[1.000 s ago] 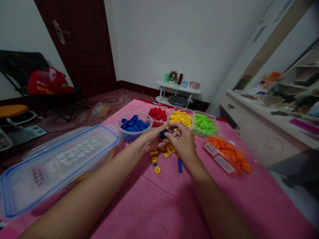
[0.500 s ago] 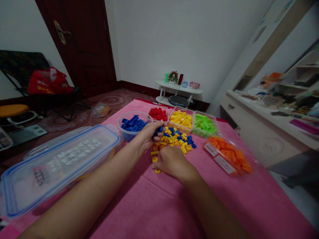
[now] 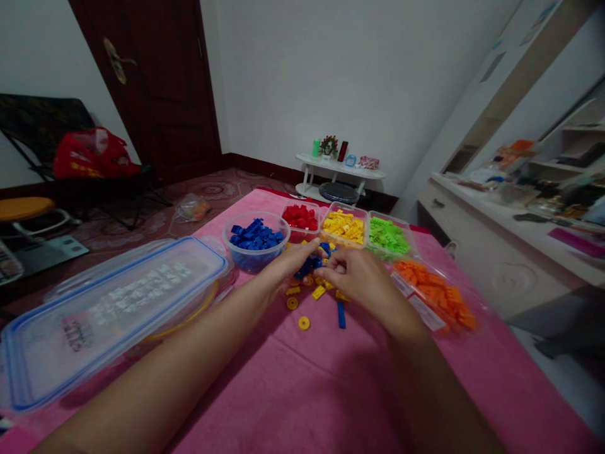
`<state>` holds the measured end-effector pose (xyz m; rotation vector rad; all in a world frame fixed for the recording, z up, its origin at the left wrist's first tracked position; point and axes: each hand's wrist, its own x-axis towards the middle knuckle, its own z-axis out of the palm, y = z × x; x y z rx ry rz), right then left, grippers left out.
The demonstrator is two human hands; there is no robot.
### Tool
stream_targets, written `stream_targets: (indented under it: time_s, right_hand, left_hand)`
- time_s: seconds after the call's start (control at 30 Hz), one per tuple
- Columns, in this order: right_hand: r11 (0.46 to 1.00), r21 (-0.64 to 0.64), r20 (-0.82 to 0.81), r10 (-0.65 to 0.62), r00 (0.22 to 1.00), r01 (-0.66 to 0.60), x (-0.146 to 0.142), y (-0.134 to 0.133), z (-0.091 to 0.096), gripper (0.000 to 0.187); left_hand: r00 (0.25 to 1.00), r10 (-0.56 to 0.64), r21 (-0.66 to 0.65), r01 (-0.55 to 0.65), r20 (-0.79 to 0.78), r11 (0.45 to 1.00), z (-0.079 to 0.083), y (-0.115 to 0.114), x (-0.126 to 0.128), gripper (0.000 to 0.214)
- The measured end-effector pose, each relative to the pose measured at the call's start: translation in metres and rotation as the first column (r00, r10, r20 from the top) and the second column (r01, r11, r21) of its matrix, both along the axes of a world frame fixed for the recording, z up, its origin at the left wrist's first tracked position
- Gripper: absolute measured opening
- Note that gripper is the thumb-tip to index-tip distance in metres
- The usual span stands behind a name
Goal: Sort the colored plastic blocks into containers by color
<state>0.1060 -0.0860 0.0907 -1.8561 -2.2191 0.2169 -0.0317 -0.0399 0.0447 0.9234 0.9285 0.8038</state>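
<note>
My left hand (image 3: 293, 261) is curled around several blue building bricks (image 3: 307, 268) at the pile of loose pieces. Close beside it on the right, my right hand (image 3: 357, 271) has its fingers bent together over the pile, and whatever they pinch is hidden. Yellow bricks (image 3: 319, 292) lie mixed with blue ones beneath both hands, which cover much of the pile. Nearer to me are two round yellow pieces (image 3: 304, 323) and a long blue strip (image 3: 341, 315). Left of the pile stands a round clear tub (image 3: 255, 260) of blue bricks.
Behind the pile stand clear boxes of red bricks (image 3: 300, 217), yellow bricks (image 3: 344, 226) and green bricks (image 3: 388, 235). A clear box of orange bricks (image 3: 435, 293) is at the right. A large blue-rimmed lidded container (image 3: 118, 315) takes up the left of the pink-covered table (image 3: 302, 391).
My right hand has moved up and right, from the near yellow pieces to beside my left hand. The long blue strip now shows on the cloth, and the nearest yellow round piece has shifted slightly.
</note>
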Motion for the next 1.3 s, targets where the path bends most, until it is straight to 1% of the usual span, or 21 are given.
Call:
stream_targets:
  time_s: [0.1, 0.13, 0.2, 0.27, 0.33, 0.4, 0.43, 0.47, 0.5, 0.53, 0.6, 0.67, 0.7, 0.77, 0.8, 0.9, 1.07, 1.13, 1.2, 1.23, 1.3]
  right_hand:
    - [0.999, 0.039, -0.096, -0.002, 0.995, 0.006, 0.0, 0.001, 0.001, 0.022]
    - [0.999, 0.046, -0.121, -0.005, 0.993, 0.011, 0.0, 0.002, 0.0, 0.022]
    - [0.996, 0.085, -0.171, -0.013, 0.985, 0.028, 0.004, 0.005, -0.002, 0.024]
    - [0.987, 0.148, -0.212, -0.026, 0.977, 0.058, 0.011, 0.008, -0.004, 0.026]
    - [0.977, 0.195, -0.238, -0.036, 0.971, 0.084, 0.02, 0.012, -0.005, 0.026]
    - [0.972, 0.216, -0.251, -0.04, 0.967, 0.096, 0.028, 0.014, -0.006, 0.025]
    - [0.971, 0.22, -0.255, -0.04, 0.966, 0.098, 0.03, 0.015, -0.006, 0.024]
    - [0.97, 0.222, -0.257, -0.041, 0.965, 0.1, 0.032, 0.016, -0.007, 0.023]
    - [0.97, 0.22, -0.258, -0.044, 0.965, 0.103, 0.033, 0.017, -0.008, 0.023]
    - [0.97, 0.217, -0.255, -0.047, 0.966, 0.105, 0.033, 0.017, -0.009, 0.022]
    - [0.972, 0.212, -0.249, -0.049, 0.967, 0.104, 0.032, 0.018, -0.011, 0.023]
    - [0.973, 0.21, -0.247, -0.045, 0.968, 0.099, 0.031, 0.019, -0.013, 0.024]
    - [0.973, 0.211, -0.248, -0.044, 0.968, 0.098, 0.031, 0.02, -0.013, 0.024]
    - [0.972, 0.212, -0.251, -0.048, 0.967, 0.103, 0.033, 0.021, -0.014, 0.023]
    - [0.971, 0.211, -0.253, -0.053, 0.966, 0.108, 0.034, 0.022, -0.014, 0.023]
    - [0.968, 0.213, -0.259, -0.077, 0.963, 0.135, 0.039, 0.023, -0.013, 0.024]
    - [0.966, 0.198, -0.231, -0.119, 0.966, 0.166, 0.048, 0.027, -0.014, 0.024]
    - [0.976, 0.144, -0.163, -0.141, 0.976, 0.165, 0.054, 0.029, -0.017, 0.021]
    - [0.987, 0.063, -0.057, -0.147, 0.987, 0.151, 0.06, 0.032, -0.023, 0.013]
    - [0.991, 0.018, -0.006, -0.134, 0.991, 0.134, 0.063, 0.033, -0.026, 0.01]
    - [0.994, -0.074, 0.061, -0.08, 0.995, 0.084, 0.066, 0.035, -0.034, 0.013]
  left_hand:
    - [0.975, -0.187, -0.132, 0.202, 0.117, 0.97, -0.006, -0.001, 0.004, 0.049]
    - [0.967, -0.207, -0.168, 0.231, 0.148, 0.958, -0.007, -0.001, 0.005, 0.047]
    - [0.964, -0.194, -0.213, 0.232, 0.184, 0.949, -0.004, -0.002, 0.004, 0.038]
    - [0.964, -0.165, -0.207, 0.209, 0.209, 0.956, 0.003, -0.002, 0.001, 0.028]
    - [0.97, -0.107, -0.127, 0.137, 0.218, 0.982, 0.012, -0.001, -0.004, 0.021]
    - [0.976, 0.003, 0.009, -0.005, 0.218, 1.0, 0.024, 0.002, -0.012, 0.02]
    - [0.973, 0.072, 0.091, -0.094, 0.221, 0.991, 0.029, 0.003, -0.017, 0.02]
    - [0.963, 0.147, 0.175, -0.188, 0.224, 0.966, 0.033, 0.006, -0.023, 0.021]
    - [0.948, 0.225, 0.258, -0.28, 0.225, 0.925, 0.037, 0.008, -0.028, 0.022]
    - [0.927, 0.305, 0.34, -0.365, 0.219, 0.867, 0.039, 0.011, -0.034, 0.024]
    - [0.867, 0.464, 0.492, -0.489, 0.183, 0.72, 0.039, 0.018, -0.044, 0.026]
    - [0.792, 0.599, 0.607, -0.535, 0.118, 0.587, 0.034, 0.026, -0.052, 0.027]
    - [0.758, 0.647, 0.652, -0.532, 0.083, 0.539, 0.031, 0.03, -0.055, 0.028]
    - [0.703, 0.71, 0.72, -0.505, 0.024, 0.476, 0.024, 0.036, -0.059, 0.029]
    - [0.686, 0.728, 0.744, -0.486, 0.0, 0.458, 0.021, 0.038, -0.06, 0.028]
    - [0.663, 0.747, 0.79, -0.43, -0.053, 0.437, 0.016, 0.041, -0.059, 0.023]
    - [0.671, 0.737, 0.823, -0.369, -0.087, 0.433, 0.015, 0.033, -0.046, 0.024]
    - [0.701, 0.707, 0.84, -0.324, -0.097, 0.436, 0.014, 0.027, -0.038, 0.025]
    - [0.746, 0.654, 0.853, -0.259, -0.121, 0.454, 0.012, 0.019, -0.028, 0.024]
    - [0.769, 0.623, 0.856, -0.219, -0.145, 0.469, 0.01, 0.015, -0.023, 0.024]
    - [0.805, 0.555, 0.858, -0.119, -0.211, 0.499, 0.006, 0.009, -0.014, 0.024]
